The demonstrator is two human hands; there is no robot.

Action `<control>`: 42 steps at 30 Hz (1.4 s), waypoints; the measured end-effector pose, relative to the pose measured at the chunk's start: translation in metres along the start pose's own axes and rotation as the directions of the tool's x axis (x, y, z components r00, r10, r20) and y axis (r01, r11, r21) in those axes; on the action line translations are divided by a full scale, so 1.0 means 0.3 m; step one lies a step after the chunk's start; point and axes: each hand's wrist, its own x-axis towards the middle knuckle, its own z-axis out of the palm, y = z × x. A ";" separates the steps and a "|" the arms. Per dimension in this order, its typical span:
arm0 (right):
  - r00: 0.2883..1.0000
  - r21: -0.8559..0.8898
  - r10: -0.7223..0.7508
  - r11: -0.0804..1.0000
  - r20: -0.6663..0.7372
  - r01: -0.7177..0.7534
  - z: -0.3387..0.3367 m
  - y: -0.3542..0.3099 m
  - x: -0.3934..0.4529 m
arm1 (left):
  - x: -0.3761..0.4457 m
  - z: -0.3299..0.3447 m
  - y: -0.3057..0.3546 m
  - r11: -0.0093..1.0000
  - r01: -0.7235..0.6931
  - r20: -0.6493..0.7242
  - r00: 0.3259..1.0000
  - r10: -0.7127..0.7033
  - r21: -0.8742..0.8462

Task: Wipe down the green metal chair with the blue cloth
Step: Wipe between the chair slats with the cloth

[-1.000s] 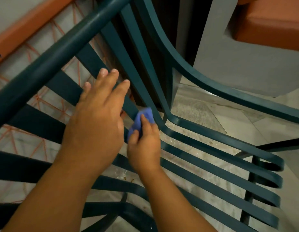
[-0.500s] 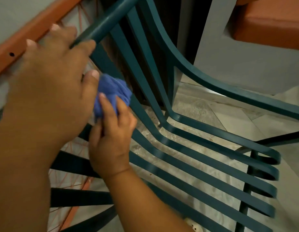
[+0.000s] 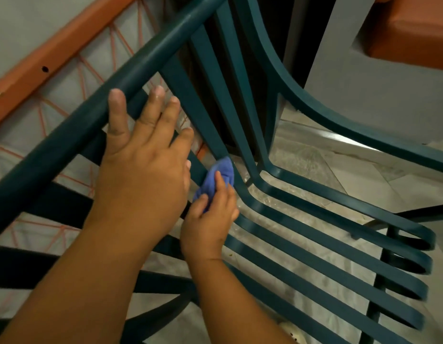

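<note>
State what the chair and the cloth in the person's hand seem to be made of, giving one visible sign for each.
Chair: probably metal with a smooth teal-green painted finish; its thin flat slats bend in tight curves and carry a soft sheen.
Cloth: soft blue woven or knit fabric, matte; it bunches into folds.

Two bare forearms reach in from the near edge, sleeveless as far as the view shows; the left hand (image 3: 143,167) and right hand (image 3: 211,219) wear no gloves, short unpainted nails

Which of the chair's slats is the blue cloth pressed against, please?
The blue cloth sits on the slat nearest the left hand, low near its bend; the slats further right are untouched.
</note>
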 end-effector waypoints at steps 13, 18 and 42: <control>0.996 -0.069 0.083 0.994 0.023 -0.081 -0.013 0.274 -0.004 | -0.014 0.049 0.022 1.000 -0.015 0.036 0.999 0.015 0.004; 0.903 -0.166 0.423 0.898 0.068 -0.408 -0.043 0.363 0.090 | -0.016 0.066 0.034 1.000 0.008 0.042 0.999 -0.009 0.013; 0.936 -0.735 0.351 0.641 0.023 -0.223 -0.589 0.550 0.048 | -0.021 0.107 0.053 0.999 0.045 -0.021 0.999 -0.045 -0.030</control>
